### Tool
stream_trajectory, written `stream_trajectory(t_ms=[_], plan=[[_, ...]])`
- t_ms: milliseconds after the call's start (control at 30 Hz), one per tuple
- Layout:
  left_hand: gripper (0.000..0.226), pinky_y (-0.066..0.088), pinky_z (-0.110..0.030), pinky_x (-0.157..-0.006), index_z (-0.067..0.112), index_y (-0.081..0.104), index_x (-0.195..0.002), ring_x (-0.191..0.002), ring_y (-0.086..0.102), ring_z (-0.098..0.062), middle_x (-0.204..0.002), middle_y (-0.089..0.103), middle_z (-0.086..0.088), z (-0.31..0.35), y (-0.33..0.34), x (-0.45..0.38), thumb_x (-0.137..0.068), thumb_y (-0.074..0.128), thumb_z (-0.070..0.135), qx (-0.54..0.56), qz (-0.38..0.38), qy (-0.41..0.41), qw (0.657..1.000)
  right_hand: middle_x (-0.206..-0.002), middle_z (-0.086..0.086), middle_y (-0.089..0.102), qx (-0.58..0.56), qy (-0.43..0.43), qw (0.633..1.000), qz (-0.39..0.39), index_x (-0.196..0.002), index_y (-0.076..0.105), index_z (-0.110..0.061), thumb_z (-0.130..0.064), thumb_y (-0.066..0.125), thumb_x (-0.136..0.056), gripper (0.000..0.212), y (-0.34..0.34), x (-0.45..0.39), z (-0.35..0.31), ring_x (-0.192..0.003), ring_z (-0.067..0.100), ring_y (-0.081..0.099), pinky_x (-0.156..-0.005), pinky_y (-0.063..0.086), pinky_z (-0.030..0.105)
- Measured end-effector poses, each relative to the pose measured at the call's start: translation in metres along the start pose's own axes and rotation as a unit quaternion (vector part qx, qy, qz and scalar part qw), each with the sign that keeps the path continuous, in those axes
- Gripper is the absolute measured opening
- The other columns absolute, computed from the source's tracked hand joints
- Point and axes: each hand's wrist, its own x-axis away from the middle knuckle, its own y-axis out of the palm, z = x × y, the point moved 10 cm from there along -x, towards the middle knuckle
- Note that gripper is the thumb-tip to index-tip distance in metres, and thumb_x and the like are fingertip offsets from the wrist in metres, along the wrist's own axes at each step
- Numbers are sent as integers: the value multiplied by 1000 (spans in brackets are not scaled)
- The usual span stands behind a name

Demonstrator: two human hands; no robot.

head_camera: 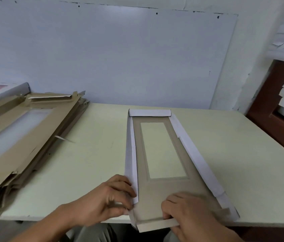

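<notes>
A long flat cardboard box blank (157, 198) with a rectangular window cut-out (162, 149) lies lengthwise on the pale table (92, 163). Its white side flaps stand partly folded up along the left (130, 154), right (195, 154) and far (149, 113) edges. My left hand (102, 199) pinches the near end of the left flap at the blank's corner. My right hand (188, 213) rests on the near end of the blank, its fingers curled round the near end flap (157, 226), which hangs over the table's front edge.
A tall untidy stack of similar brown cardboard blanks (20, 137) lies at the left of the table. A white board (120, 58) leans against the back wall. Stacks of white sheets sit on a brown shelf (277, 109) at the right.
</notes>
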Motion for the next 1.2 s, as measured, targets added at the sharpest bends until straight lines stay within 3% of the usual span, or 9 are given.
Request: stream_trajectory(t_ms=[100, 233, 433, 567, 667, 767, 867, 1033, 1200], plan=[[15, 43, -33, -102, 21, 76, -98, -126, 48, -15, -112, 68, 14, -15, -3, 3, -95, 66, 31, 36, 13, -39, 998, -64, -17, 53, -16, -24, 995, 92, -59, 55, -30, -29, 72, -31, 34, 0, 10, -7, -58, 3, 53, -41, 34, 17], [12, 44, -33, -102, 19, 76, -97, -126, 52, -16, -107, 71, 12, -27, -7, 2, -95, 66, 25, 68, 22, -65, 995, -71, -15, 56, -27, -27, 984, 176, -62, 59, -27, -24, 53, -52, 12, 4, 19, -9, -65, 9, 54, -48, 37, 19], [21, 50, -36, -71, 25, 63, -74, -77, 57, -12, -78, 60, 9, -42, -20, -2, -94, 65, 27, 12, 148, -165, 975, -76, -11, 56, -43, -8, 985, 168, -69, 60, -26, -26, 60, -60, 9, 21, 15, -20, -70, 14, 55, -51, 46, 25], [20, 47, -25, -76, 22, 64, -78, -88, 54, -8, -80, 58, 13, -9, -4, -15, -96, 59, 29, -160, 138, -77, 974, -88, -20, 62, -54, -26, 996, 68, -90, 71, -35, -66, 55, -87, 35, 23, 9, -14, -90, 5, 59, -86, 45, 25], [28, 46, -22, -88, 18, 69, -85, -103, 57, -16, -92, 65, 8, 3, 8, -18, -99, 49, 33, -230, 147, -46, 961, -100, -23, 66, -98, -6, 994, 58, -104, 70, -35, -53, 40, -102, 35, 1, 14, 19, -109, -2, 51, -103, 32, 27], [33, 43, -21, -92, 20, 73, -91, -113, 54, -22, -108, 67, 3, 8, 6, -14, -98, 45, 35, -278, 174, -41, 944, -101, -15, 59, -111, 152, 977, 97, -105, 65, -32, -42, 42, -103, 25, -27, 27, 86, -103, 8, 52, -95, 42, 33], [32, 51, -26, -80, 24, 73, -89, -115, 52, -26, -117, 64, -2, 7, 2, -10, -95, 46, 38, -313, 191, -76, 927, -96, -11, 54, -89, 331, 939, -36, -117, 39, -40, -56, 38, -99, 23, -12, 54, 143, -88, 8, 58, -82, 50, 31], [29, 55, -27, -64, 28, 73, -94, -98, 59, -26, -112, 66, -2, 7, 3, -7, -92, 46, 37, -328, 184, -103, 921, -74, -3, 58, -135, 326, 921, -164, -102, 32, -46, -36, 56, -87, 30, 21, 68, 143, -58, 11, 62, -52, 43, 21], [27, 41, -22, -54, 25, 70, -90, -76, 55, -18, -97, 62, 3, 3, 3, -7, -93, 44, 35, -309, 172, -117, 928, -71, -3, 60, -230, 347, 901, -123, -81, 60, -33, -16, 55, -84, 18, 27, 73, 152, -47, 5, 57, -46, 42, 18]])
